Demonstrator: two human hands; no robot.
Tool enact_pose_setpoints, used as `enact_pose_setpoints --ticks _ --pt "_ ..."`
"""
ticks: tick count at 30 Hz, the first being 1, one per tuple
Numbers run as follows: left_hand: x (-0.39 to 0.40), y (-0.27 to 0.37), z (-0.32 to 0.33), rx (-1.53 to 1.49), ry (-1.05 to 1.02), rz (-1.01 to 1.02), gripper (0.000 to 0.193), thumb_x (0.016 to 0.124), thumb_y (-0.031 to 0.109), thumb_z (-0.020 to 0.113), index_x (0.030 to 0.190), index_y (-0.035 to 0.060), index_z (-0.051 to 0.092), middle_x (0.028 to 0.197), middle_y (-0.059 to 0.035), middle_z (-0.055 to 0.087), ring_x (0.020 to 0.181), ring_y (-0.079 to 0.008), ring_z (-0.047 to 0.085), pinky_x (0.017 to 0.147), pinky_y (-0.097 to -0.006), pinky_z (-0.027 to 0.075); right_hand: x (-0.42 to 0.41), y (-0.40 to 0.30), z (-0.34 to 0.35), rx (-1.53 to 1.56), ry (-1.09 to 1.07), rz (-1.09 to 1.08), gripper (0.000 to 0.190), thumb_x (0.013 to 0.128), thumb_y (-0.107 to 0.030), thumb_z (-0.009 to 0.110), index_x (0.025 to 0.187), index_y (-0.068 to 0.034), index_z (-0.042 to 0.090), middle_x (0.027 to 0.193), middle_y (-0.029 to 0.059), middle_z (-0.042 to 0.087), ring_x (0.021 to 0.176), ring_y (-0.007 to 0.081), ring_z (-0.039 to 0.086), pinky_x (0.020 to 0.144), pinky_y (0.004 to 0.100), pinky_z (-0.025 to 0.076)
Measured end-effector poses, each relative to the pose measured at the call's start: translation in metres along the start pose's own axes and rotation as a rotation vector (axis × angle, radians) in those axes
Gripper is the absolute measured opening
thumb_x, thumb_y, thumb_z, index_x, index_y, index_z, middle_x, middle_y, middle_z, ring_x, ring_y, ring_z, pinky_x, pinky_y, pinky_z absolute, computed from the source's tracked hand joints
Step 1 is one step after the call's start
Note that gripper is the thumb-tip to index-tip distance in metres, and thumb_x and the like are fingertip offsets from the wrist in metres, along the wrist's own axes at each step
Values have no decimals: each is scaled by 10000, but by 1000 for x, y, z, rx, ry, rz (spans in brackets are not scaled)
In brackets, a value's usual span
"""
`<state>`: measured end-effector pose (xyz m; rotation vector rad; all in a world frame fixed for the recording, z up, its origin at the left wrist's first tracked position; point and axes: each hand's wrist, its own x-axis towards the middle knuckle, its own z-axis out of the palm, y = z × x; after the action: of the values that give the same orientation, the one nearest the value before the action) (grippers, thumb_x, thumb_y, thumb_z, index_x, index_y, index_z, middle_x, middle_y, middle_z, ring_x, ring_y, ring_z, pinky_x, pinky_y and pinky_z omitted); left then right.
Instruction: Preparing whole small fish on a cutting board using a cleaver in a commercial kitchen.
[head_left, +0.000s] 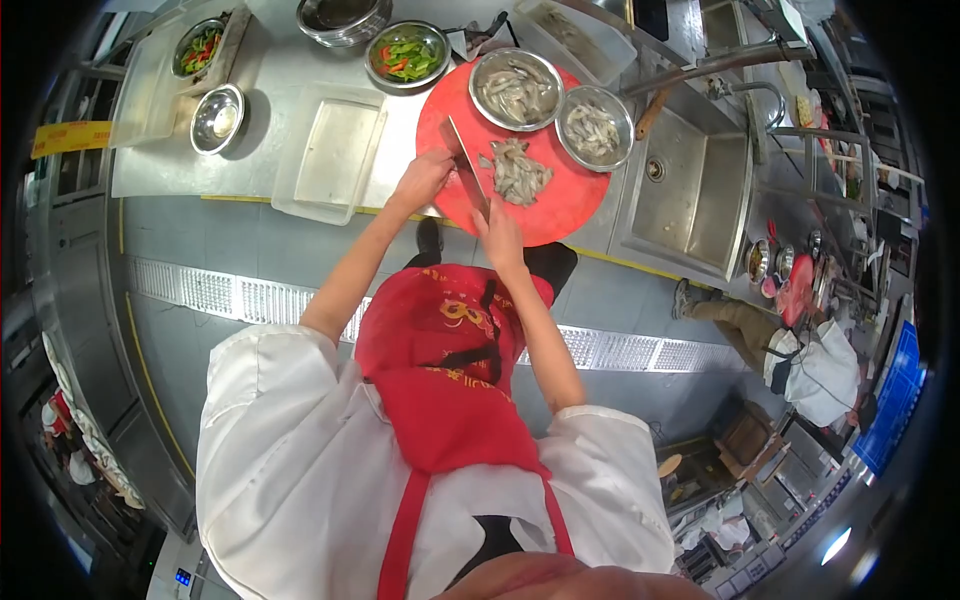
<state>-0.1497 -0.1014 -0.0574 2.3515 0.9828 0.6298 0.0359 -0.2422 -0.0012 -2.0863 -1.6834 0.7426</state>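
Note:
A round red cutting board (577, 202) lies at the edge of the steel counter. My right hand (501, 236) grips the handle of a cleaver (466, 166), its blade angled across the board's left part. My left hand (429, 178) is at the board's left edge, its fingers against the blade; whether they hold anything small is hidden. Right of the blade lies a pile of grey raw strips, seemingly peeled shrimp or squid (519, 172). A larger steel bowl (516, 90) and a smaller steel bowl (595, 129), both with similar pieces, stand behind and to the right.
Left of the board is a translucent plastic tub (330, 154). Behind are a bowl of cut green and red peppers (407, 56) and stacked steel bowls (343, 19). A steel sink (679, 187) adjoins on the right. Another person (814, 367) stands farther right.

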Motion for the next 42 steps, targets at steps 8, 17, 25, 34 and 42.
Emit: enact_pose_setpoints --ticks 8,17,25,34,42 --pt "34 -28 -34 -267 317 -304 142 809 -1 639 928 -14 717 918 -162 697 834 -305 695 769 -372 552 -27 -1 -16 28 -43 84 361 1008 -355 613 1169 -39 543 813 297 672 809 514 662 675 601 499" --pt "169 -9 -32 34 160 16 283 802 77 664 1067 4 731 1150 -182 676 1022 -340 685 878 -449 556 -54 1 5 396 187 333 397 1019 -345 605 1175 20 584 844 280 680 834 495 675 695 525 503" --pt "221 -30 48 382 -49 -143 186 789 90 688 959 25 727 1029 -201 690 1054 -366 675 889 -485 575 -84 23 -14 243 84 280 504 1003 -385 619 1276 33 550 891 347 660 880 542 649 719 582 484" --pt "220 -29 47 203 97 -253 214 759 139 746 925 6 725 959 -240 718 924 -433 703 833 -517 576 -92 31 -7 328 128 219 491 1003 -362 631 1297 20 535 838 327 667 831 529 662 680 586 497" --pt "200 -8 1 2 176 -337 248 736 170 750 911 -4 728 903 -242 698 918 -395 709 776 -502 567 -80 40 -4 328 149 218 507 999 -391 626 1267 35 563 869 328 671 869 523 663 728 586 497"
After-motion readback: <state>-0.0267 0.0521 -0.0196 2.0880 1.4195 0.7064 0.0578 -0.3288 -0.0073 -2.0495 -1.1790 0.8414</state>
